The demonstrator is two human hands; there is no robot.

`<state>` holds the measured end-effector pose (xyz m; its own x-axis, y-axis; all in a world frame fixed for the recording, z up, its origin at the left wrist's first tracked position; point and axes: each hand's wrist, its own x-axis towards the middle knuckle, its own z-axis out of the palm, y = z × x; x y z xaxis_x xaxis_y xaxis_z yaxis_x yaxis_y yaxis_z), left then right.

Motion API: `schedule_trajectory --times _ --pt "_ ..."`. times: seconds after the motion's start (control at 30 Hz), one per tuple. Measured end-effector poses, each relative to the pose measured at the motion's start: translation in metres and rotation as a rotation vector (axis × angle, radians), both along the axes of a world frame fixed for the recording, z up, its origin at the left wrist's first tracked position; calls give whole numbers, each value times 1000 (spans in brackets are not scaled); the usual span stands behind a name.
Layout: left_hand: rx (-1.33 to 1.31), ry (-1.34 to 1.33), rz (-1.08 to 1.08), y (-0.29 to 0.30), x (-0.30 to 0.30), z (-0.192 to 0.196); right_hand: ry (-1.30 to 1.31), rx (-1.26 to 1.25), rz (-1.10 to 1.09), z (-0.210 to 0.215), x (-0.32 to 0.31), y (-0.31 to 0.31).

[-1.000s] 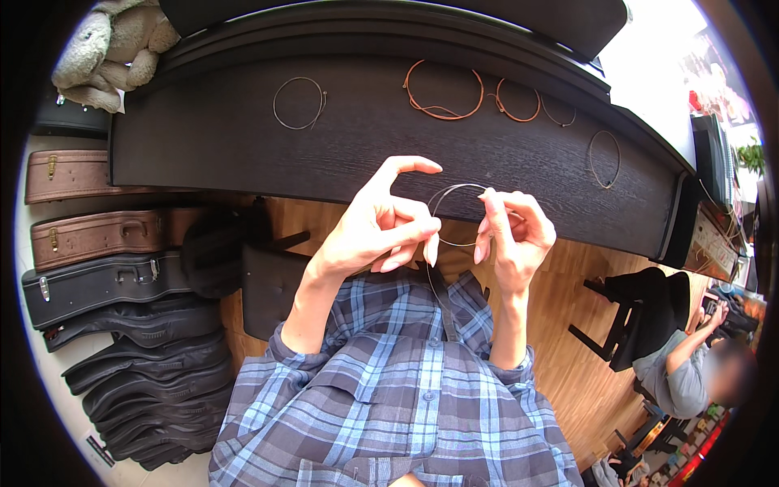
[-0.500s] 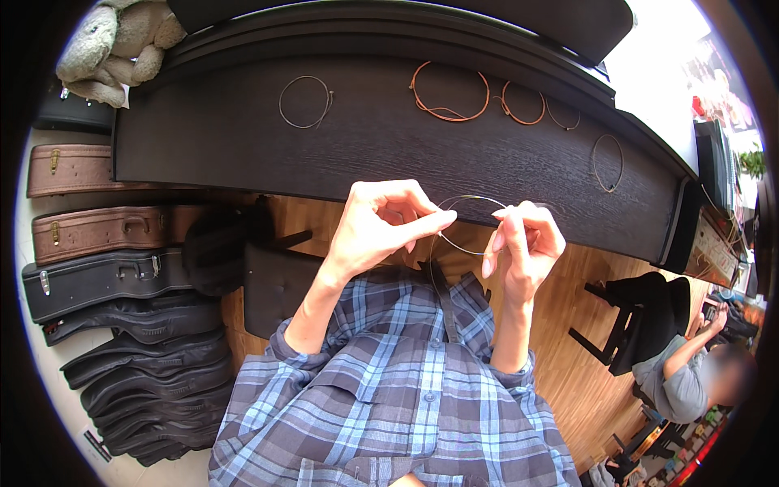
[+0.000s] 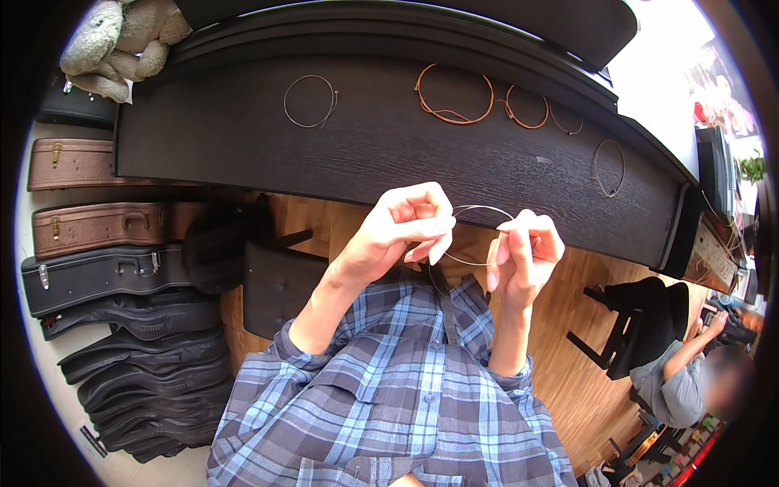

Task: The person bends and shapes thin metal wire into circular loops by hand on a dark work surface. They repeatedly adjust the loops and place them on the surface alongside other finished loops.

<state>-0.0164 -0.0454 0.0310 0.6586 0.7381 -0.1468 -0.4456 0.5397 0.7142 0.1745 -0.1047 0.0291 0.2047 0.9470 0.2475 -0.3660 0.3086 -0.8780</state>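
A thin silvery guitar string [image 3: 484,208], looped into a ring, spans the gap between my hands above the near edge of the dark table. My left hand [image 3: 403,223] pinches its left side between thumb and fingers. On the opposite side my right hand [image 3: 527,249] grips the loop with thumb and fingertips. One loose end hangs below my left fingers against the shirt. On the tabletop lie a silvery coiled string [image 3: 286,104] to the left, a large copper-coloured coil [image 3: 419,93], a smaller copper coil [image 3: 528,127], a thin coil [image 3: 571,132] and another silvery coil [image 3: 596,172] at the right.
The dark wooden table [image 3: 211,146] has a raised back. A plush toy [image 3: 122,45] sits at its far left. Brown and black instrument cases [image 3: 97,272] are stacked on the left. A black stool seat [image 3: 280,290] stands below the table. Another person [image 3: 677,377] sits at the far right.
My left hand has shifted right, closer to my right hand, and its fingers have curled more around the string. My right hand has barely moved and keeps its hold.
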Motion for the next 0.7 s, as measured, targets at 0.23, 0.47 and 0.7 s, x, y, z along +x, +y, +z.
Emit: schedule_trajectory --times 0.23,0.47,0.7 --pt "-126 -266 -123 -5 1 -7 111 -44 36 1 2 -2" --pt "-96 -388 -170 -8 6 -11 222 -43 91 3 1 -2" --pt "87 -263 -238 -4 -2 -10 295 -8 140 5 5 -2"
